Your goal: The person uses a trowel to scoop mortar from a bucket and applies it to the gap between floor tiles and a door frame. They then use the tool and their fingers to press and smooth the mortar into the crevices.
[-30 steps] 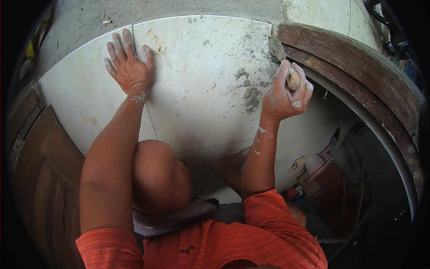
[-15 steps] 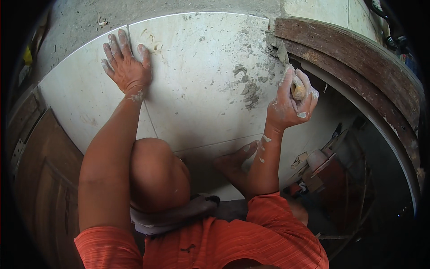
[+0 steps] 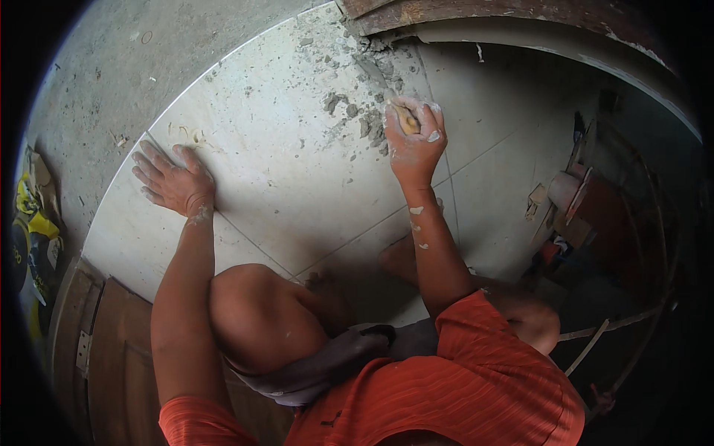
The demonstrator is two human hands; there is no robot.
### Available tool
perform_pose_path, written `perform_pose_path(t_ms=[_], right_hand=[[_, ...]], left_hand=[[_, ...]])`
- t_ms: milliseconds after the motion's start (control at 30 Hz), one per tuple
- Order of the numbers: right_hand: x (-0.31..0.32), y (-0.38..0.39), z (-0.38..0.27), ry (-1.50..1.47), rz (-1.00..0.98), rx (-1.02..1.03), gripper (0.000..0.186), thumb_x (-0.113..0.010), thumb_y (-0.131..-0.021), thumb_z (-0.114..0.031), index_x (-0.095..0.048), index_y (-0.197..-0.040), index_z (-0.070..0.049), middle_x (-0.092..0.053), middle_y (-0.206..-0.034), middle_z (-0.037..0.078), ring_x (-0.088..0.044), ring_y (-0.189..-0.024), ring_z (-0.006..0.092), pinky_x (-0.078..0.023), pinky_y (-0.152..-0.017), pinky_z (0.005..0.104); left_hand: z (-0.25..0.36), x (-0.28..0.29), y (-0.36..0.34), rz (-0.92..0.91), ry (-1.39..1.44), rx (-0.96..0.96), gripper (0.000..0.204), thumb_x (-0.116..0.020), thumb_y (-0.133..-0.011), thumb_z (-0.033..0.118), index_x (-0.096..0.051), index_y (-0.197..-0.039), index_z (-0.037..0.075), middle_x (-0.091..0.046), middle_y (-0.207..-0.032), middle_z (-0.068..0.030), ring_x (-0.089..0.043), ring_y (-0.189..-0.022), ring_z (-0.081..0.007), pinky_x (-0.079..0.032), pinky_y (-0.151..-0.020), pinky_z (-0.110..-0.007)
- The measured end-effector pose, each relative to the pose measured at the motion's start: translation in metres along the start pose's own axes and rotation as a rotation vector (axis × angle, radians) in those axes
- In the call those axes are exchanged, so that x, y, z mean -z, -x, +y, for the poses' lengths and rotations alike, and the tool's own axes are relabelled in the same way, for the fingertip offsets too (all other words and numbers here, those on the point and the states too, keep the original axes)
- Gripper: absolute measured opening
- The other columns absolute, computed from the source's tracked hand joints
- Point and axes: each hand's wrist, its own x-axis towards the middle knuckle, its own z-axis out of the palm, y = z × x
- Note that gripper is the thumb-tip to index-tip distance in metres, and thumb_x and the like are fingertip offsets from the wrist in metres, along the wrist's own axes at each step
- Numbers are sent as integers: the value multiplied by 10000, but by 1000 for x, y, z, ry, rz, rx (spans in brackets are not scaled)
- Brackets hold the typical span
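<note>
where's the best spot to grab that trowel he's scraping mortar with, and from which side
Grip the trowel by its wooden handle, as the right hand does now: fist wrapped around it from the near side. The blade end points away toward the wooden door frame and sits among grey mortar clumps on the large tile, so only the handle is clean to hold. The left hand lies flat on the tile.

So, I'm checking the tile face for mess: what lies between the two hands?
In the head view, the pale floor tile between the left hand and right hand is mostly bare, with grey mortar crumbs near the right hand.
</note>
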Motion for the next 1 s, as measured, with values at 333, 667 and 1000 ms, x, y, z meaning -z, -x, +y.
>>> perform_pose_path(t_ms=[333,667,1000], right_hand=[[6,-14,9,264,-180,-57,375,-749,-892,-267,-747,-1217,-81,-710,-971,242,-706,-875,421,-570,-814,478],[5,-70,-23,332,-198,79,303,-758,-865,-216,-781,-1067,9,-744,-978,263,-730,-858,419,-587,-814,445],[-4,-86,-52,407,-147,258,197,-756,-875,-199,-772,-1014,-61,-736,-953,202,-708,-890,407,-558,-808,468]], left_hand=[[-14,-12,0,34,-25,-39,766,-383,-1028,622,-227,-1671,235,-193,-1740,-65,-131,-1604,-302,-109,-1270,-566],[-5,-5,1,20,-17,-19,749,-397,-1029,589,-255,-1661,214,-211,-1731,-87,-136,-1601,-310,-107,-1275,-554],[-3,-4,0,19,27,-3,757,-405,-1022,594,-263,-1661,214,-221,-1729,-96,-140,-1601,-333,-96,-1279,-541]])
